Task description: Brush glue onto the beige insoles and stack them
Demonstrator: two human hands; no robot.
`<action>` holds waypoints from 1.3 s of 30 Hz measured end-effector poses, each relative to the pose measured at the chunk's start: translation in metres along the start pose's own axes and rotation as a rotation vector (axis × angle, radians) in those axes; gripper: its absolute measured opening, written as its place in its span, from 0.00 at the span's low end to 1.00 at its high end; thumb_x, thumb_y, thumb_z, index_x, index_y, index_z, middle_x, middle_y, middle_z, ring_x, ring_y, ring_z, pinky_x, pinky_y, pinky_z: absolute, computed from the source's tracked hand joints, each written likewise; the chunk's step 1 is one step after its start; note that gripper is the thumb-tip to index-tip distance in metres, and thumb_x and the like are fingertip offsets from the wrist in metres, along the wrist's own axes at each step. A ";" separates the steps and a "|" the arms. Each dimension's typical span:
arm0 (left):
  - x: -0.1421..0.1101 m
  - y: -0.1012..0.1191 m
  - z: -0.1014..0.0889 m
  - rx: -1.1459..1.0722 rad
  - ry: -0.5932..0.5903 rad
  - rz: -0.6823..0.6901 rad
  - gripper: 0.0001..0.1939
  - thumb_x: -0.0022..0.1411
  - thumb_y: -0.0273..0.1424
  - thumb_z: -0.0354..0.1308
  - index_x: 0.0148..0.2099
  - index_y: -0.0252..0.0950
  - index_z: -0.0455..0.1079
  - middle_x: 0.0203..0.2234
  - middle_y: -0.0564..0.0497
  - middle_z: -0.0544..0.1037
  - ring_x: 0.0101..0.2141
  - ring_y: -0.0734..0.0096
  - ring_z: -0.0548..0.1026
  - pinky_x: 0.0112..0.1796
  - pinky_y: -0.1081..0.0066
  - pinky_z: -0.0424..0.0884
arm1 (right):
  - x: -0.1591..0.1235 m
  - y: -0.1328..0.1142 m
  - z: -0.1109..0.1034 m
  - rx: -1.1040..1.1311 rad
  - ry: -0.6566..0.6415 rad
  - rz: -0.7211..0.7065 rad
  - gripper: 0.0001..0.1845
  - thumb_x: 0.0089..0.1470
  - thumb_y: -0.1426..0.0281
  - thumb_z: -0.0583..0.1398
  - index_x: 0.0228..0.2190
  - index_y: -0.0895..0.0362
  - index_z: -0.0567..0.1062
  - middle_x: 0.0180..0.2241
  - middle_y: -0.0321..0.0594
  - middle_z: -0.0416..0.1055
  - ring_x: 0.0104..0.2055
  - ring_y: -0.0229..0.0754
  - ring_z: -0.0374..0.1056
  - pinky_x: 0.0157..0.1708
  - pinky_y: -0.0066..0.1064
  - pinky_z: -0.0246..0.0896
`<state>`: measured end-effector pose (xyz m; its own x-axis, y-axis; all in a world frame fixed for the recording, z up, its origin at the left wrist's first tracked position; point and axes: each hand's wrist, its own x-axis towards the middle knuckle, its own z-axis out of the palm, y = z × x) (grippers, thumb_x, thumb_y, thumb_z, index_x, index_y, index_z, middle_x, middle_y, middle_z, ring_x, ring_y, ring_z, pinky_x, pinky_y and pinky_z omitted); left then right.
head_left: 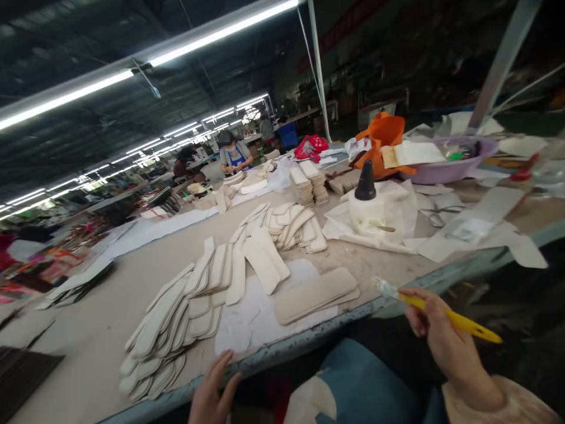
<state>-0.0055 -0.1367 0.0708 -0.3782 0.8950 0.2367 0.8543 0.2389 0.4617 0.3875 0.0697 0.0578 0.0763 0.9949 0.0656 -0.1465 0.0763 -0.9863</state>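
Note:
My right hand (444, 338) is closed around the yellow handle of a brush (474, 327), its pale bristles pointing left above the table's front edge. My left hand (214, 391) rests at that edge with its fingers apart and nothing in them. Just beyond it lies a sheet of white paper (233, 327). On the paper's right side is a small stack of long beige pieces with rounded ends (315, 297). Many similar cream pieces (176, 318) lie fanned out in overlapping rows to the left and behind.
A white container with a black cone-shaped top (365, 184) stands at the back right. Near it are scissors (436, 215), a purple basin (445, 171) and an orange bag (384, 132). Dark flat sheets (26, 377) lie far left. Another person (235, 156) works farther back.

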 end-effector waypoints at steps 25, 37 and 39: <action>0.118 0.033 0.105 -0.213 -0.301 0.283 0.38 0.54 0.37 0.63 0.64 0.37 0.55 0.58 0.40 0.66 0.58 0.53 0.63 0.58 0.47 0.59 | -0.003 0.002 0.086 -0.243 -0.172 0.092 0.15 0.59 0.55 0.55 0.36 0.54 0.69 0.20 0.34 0.64 0.21 0.36 0.58 0.21 0.28 0.58; 0.119 0.031 0.107 -0.270 -0.323 0.268 0.48 0.50 0.39 0.66 0.67 0.38 0.46 0.59 0.41 0.65 0.58 0.53 0.63 0.57 0.52 0.61 | -0.019 0.012 0.140 -0.130 -0.376 0.223 0.20 0.61 0.53 0.50 0.40 0.56 0.70 0.21 0.36 0.67 0.22 0.37 0.60 0.23 0.28 0.58; 0.119 0.032 0.107 -0.285 -0.324 0.256 0.50 0.50 0.38 0.67 0.68 0.38 0.43 0.58 0.41 0.67 0.58 0.53 0.64 0.56 0.51 0.61 | -0.018 0.013 0.160 -0.163 -0.436 0.246 0.20 0.62 0.53 0.50 0.40 0.56 0.70 0.21 0.35 0.66 0.22 0.37 0.59 0.23 0.28 0.56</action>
<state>0.0151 0.0179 0.0224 -0.0001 0.9932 0.1167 0.7566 -0.0762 0.6494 0.2265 0.0631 0.0681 -0.3633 0.9198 -0.1485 0.0497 -0.1401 -0.9889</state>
